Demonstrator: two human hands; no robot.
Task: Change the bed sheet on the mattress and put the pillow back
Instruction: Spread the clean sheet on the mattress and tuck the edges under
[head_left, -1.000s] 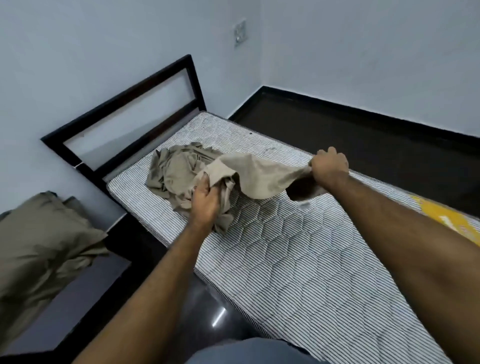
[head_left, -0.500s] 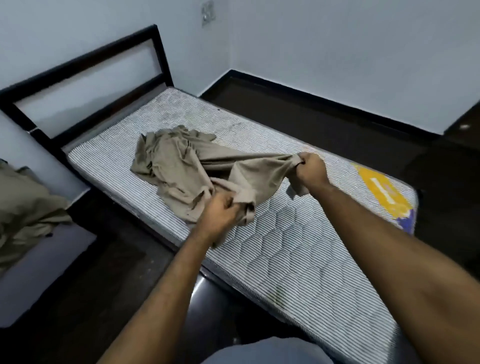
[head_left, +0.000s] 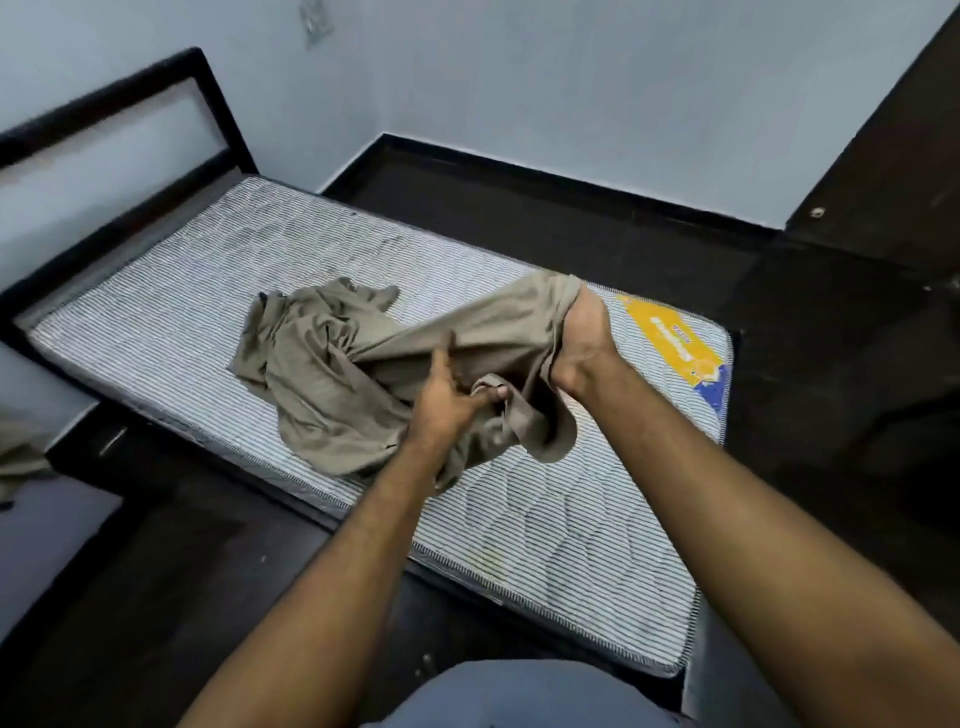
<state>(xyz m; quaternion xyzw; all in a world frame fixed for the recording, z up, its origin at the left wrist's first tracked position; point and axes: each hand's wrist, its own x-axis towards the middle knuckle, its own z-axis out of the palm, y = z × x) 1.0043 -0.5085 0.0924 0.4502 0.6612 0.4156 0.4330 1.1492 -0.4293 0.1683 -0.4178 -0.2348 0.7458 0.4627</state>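
Your left hand is pinching a hem of the crumpled olive-brown cotton bed sheet, while your right hand is gripping its raised edge, fingers buried inside. The sheet is lying bunched mid-way along the bare grey-striped quilted mattress.

We see a crumpled olive-brown fabric bed sheet lying across the middle of a grey-and-white striped quilted mattress, which sits in a black bed frame with an open rectangular headboard against a pale blue wall. Our left hand pinches a rolled edge of the sheet between thumb and fingers. Our right hand is raised, its fingers tucked inside a corner of the sheet, which drapes over them. A stretch of cloth runs between the two hands. A yellow and blue label marks the mattress's far corner. The floor is dark.
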